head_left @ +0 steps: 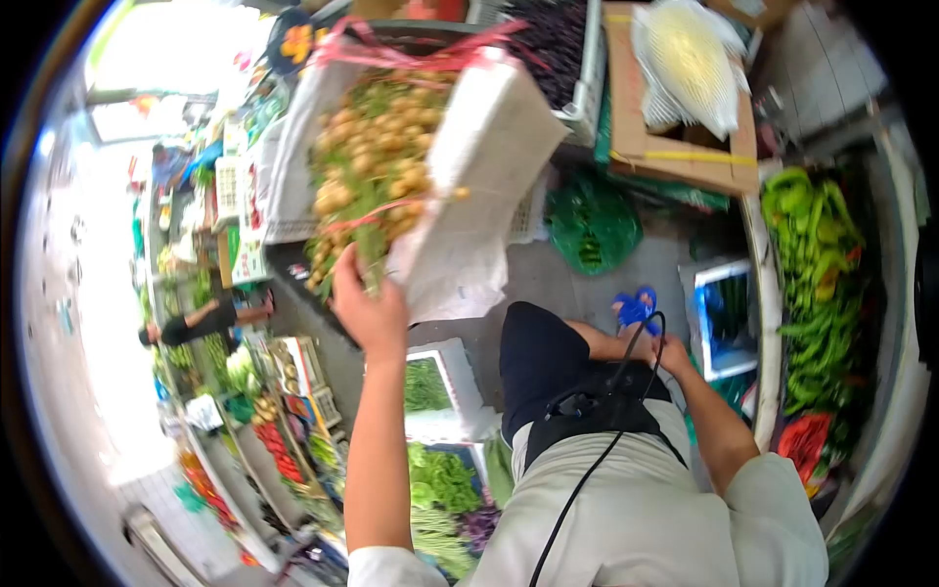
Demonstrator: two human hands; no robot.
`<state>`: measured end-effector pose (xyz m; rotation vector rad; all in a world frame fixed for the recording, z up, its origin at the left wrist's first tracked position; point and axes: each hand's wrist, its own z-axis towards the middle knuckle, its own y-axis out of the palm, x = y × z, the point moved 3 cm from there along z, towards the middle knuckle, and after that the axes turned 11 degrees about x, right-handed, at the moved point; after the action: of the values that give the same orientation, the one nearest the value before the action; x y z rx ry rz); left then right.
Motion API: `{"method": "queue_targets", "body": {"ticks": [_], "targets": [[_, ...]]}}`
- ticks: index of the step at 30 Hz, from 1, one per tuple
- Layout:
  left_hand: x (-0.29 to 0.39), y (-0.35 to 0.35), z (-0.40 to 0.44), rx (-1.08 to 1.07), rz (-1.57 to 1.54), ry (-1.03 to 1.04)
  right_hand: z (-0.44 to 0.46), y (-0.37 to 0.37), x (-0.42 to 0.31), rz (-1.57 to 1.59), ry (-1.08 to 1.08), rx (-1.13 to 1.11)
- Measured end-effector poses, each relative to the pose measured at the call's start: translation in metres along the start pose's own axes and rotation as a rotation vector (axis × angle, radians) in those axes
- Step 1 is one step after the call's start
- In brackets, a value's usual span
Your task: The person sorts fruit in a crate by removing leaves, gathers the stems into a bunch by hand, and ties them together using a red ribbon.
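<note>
My left hand (pixel 369 303) is closed around the leafy stems (pixel 370 245) of a bunch of longans (pixel 401 181), at the near end of a heap of the same round tan fruit. A thin pink tie (pixel 386 209) crosses the stems. White lining sheet (pixel 479 176) stands up along the heap's right side, and pink plastic ribbon (pixel 391 59) runs across its far end. My right hand (pixel 670 354) hangs low beside my leg, near a dark cable; its fingers are too small and blurred to make out.
A green plastic bag (pixel 594 225) and a cardboard box (pixel 675 161) stand to the right of the longans. Green peppers (pixel 817 293) fill the right-hand stand. Lettuce (pixel 442 479) lies below my left arm. Another person (pixel 201 321) stands in the aisle at left.
</note>
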<state>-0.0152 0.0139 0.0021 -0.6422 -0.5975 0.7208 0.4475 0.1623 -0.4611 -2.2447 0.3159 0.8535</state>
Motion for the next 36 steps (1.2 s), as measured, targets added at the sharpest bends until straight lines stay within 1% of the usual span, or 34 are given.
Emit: {"method": "queue_targets", "body": {"ticks": [1,3,4,5,6,7,8,9,11,13,15,17,18,21,22,23,25,26,27,29,30,31,32,35,36], "targets": [[0.000,0.001,-0.001,0.001,-0.007,-0.021,0.012,-0.013,0.016,-0.022,0.141,-0.136],[0.006,0.000,0.001,-0.003,-0.079,-0.122,0.014,-0.062,0.000,-0.120,0.091,-0.163],[0.003,0.003,0.000,0.042,-0.100,-0.094,0.015,-0.082,0.002,-0.101,0.035,-0.070],[0.003,0.004,0.000,0.041,-0.129,-0.153,0.019,-0.101,0.002,-0.077,-0.026,0.024],[0.002,0.005,-0.001,0.065,-0.131,-0.136,0.035,-0.115,0.012,0.040,0.013,0.023],[0.003,0.004,0.000,0.070,-0.127,-0.116,0.043,-0.131,-0.006,0.159,0.067,0.009],[0.003,0.003,0.000,0.076,-0.136,-0.116,0.049,-0.150,-0.022,0.324,0.172,0.046],[0.004,-0.001,0.002,0.045,-0.154,-0.158,0.039,-0.171,-0.064,0.423,0.185,0.089],[0.005,-0.001,0.000,0.047,-0.240,-0.181,0.032,-0.210,-0.166,0.603,0.099,0.229],[0.007,-0.005,0.001,0.050,-0.280,-0.200,0.027,-0.239,-0.249,0.705,-0.090,0.359],[0.005,-0.008,0.003,0.016,-0.382,-0.195,0.003,-0.254,-0.349,0.629,-0.345,0.499],[0.001,-0.008,0.002,-0.041,-0.469,-0.262,-0.042,-0.243,-0.463,0.518,-0.660,0.451],[0.000,-0.011,0.001,-0.051,-0.519,-0.268,-0.061,-0.229,-0.504,0.438,-0.741,0.433],[-0.003,-0.017,0.004,-0.084,-0.696,-0.306,-0.112,-0.174,-0.619,-0.115,-1.146,0.386],[-0.005,-0.022,0.008,-0.145,-0.747,-0.346,-0.113,-0.157,-0.639,-0.232,-1.204,0.364],[-0.007,-0.023,0.009,-0.196,-0.807,-0.385,-0.111,-0.140,-0.651,-0.280,-1.196,0.329],[-0.014,-0.025,0.011,-0.221,-0.936,-0.459,-0.104,-0.121,-0.665,-0.400,-1.208,0.243],[-0.016,-0.021,0.009,-0.205,-0.986,-0.505,-0.104,-0.116,-0.669,-0.441,-1.145,0.198],[-0.019,-0.018,0.008,-0.199,-1.049,-0.548,-0.106,-0.110,-0.674,-0.467,-1.166,0.187],[-0.022,-0.013,0.007,-0.258,-1.146,-0.649,-0.109,-0.100,-0.681,-0.497,-1.108,0.146],[-0.025,-0.010,0.006,-0.293,-1.172,-0.699,-0.113,-0.093,-0.685,-0.502,-1.033,0.131],[-0.025,-0.009,0.006,-0.335,-1.194,-0.745,-0.116,-0.088,-0.688,-0.510,-1.031,0.127],[-0.025,-0.005,0.004,-0.378,-1.221,-0.756,-0.118,-0.084,-0.689,-0.543,-1.029,0.126],[-0.028,-0.004,0.003,-0.365,-1.264,-0.749,-0.125,-0.076,-0.697,-0.589,-1.000,0.132],[-0.031,-0.006,0.005,-0.411,-1.285,-0.714,-0.126,-0.075,-0.698,-0.591,-1.002,0.146]]}}
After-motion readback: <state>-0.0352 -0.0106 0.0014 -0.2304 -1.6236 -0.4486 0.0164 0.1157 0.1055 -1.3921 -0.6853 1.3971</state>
